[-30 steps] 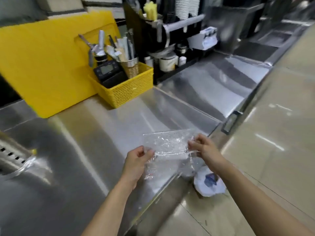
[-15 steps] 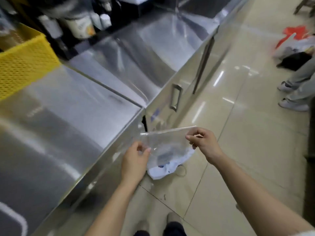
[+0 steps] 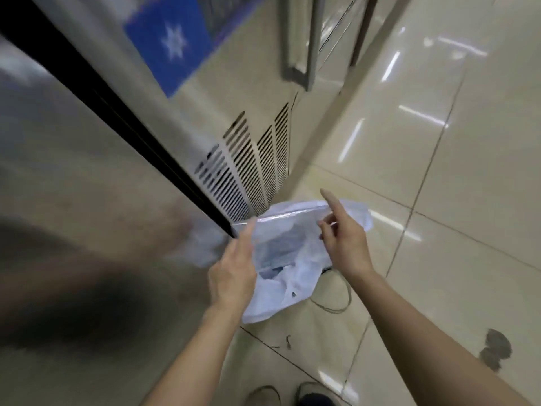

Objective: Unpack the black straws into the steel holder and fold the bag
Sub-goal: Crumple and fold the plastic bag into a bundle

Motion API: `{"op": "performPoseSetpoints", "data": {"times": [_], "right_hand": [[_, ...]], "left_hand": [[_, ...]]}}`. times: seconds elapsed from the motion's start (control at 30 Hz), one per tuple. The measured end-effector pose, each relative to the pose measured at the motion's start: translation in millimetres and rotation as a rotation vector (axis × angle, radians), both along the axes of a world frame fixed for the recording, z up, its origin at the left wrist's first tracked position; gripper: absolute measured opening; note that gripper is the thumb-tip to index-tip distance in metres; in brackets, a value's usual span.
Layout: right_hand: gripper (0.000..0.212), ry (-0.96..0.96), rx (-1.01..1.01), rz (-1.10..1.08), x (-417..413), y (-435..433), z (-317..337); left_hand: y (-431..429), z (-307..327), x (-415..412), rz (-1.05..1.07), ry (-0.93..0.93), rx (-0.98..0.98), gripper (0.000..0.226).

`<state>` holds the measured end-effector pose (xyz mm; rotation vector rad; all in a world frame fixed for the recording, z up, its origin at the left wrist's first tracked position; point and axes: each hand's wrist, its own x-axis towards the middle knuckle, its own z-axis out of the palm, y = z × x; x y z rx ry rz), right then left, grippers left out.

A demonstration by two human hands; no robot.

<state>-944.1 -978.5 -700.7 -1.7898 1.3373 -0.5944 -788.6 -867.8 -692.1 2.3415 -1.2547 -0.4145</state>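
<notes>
I hold the empty clear plastic bag [image 3: 288,228] stretched flat between both hands, low beside the counter front and above the floor. My left hand [image 3: 234,269] grips its left edge. My right hand [image 3: 344,240] pinches its right edge, with the index finger pointing up. Directly below lies a white plastic bag [image 3: 278,298] on the floor, with something blue showing inside. The black straws and the steel holder are out of view.
The steel cabinet front with vent slots [image 3: 254,171] and a blue snowflake sticker [image 3: 169,42] fills the left. A door handle [image 3: 298,39] is at the top. The tiled floor [image 3: 453,200] spreads to the right, with a thin cord [image 3: 336,300] and my shoes [image 3: 263,395].
My view has swung down from the countertop to the floor by the cabinet. Both hands have carried the clear bag off the counter and lowered it over the white bag.
</notes>
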Motion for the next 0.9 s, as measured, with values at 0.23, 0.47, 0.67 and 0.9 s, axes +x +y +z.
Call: {"op": "performPoseSetpoints", "data": {"times": [0.23, 0.47, 0.67, 0.9], "right_hand": [[0.011, 0.494, -0.226, 0.428, 21, -16, -97], [0.037, 1.058, 0.19, 0.856, 42, -12, -131], [0.036, 0.902, -0.072, 0.639, 24, -7, -74], [0.065, 0.753, -0.113, 0.577, 5, 9, 126]], "left_hand": [[-24, -91, -18, -0.445, -0.187, 0.5, 0.032], [-63, -136, -15, -0.62, -0.323, 1.043, 0.038], [-49, -38, -22, -0.502, -0.333, 0.659, 0.037], [-14, 141, -10, -0.282, -0.023, 0.386, 0.044]]}}
